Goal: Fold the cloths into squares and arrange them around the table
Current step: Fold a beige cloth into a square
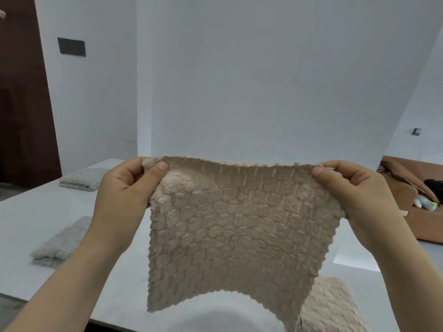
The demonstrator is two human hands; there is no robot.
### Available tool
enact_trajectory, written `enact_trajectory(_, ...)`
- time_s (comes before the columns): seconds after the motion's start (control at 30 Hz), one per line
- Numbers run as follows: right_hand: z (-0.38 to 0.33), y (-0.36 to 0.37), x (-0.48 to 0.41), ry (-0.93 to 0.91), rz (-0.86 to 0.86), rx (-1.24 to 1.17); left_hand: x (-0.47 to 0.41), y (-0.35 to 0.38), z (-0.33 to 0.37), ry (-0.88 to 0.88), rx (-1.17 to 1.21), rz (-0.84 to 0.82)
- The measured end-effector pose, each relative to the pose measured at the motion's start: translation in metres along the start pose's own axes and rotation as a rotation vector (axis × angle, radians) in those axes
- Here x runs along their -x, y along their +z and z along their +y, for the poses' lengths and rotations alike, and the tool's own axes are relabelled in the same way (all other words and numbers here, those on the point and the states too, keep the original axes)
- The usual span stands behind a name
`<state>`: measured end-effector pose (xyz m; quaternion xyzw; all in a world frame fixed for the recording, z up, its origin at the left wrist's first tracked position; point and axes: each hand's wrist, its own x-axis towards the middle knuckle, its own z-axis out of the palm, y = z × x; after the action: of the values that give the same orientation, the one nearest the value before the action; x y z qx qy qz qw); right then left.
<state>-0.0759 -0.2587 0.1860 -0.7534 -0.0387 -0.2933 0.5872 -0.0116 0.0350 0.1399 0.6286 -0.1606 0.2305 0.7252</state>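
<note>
A beige fluffy cloth [235,231] hangs spread out in the air above the white table [28,212]. My left hand [124,188] pinches its top left corner between thumb and fingers. My right hand [354,192] pinches the top right corner the same way. The cloth's lower edge curves up in the middle and hangs free. Two folded grey cloths lie on the table at the left: one near [60,243], one farther back [81,179]. Another beige cloth [330,307] lies on the table at the lower right, partly hidden behind the held one.
A white backdrop board [263,80] stands at the table's far side. A brown cardboard box [412,212] with items in it sits at the right. A dark door [21,92] is at the left. The table's near edge runs along the lower left.
</note>
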Motion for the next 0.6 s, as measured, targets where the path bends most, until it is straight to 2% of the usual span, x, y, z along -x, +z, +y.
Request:
enact_trajectory(0.1,-0.004,-0.006,0.001,0.027,-0.012,-0.048,-0.003,-0.005,0.001,0.01,0.052,-0.028)
enact_trajectory(0.2,0.004,-0.007,-0.001,0.06,0.001,0.005,-0.005,-0.009,-0.012,-0.057,0.053,-0.042)
enact_trajectory(0.37,0.042,-0.003,-0.001,0.139,0.062,0.148,0.004,-0.004,-0.049,-0.147,-0.109,-0.06)
enact_trajectory(0.6,0.087,0.018,0.012,0.234,0.072,0.192,0.016,-0.005,-0.091,-0.241,-0.246,-0.047)
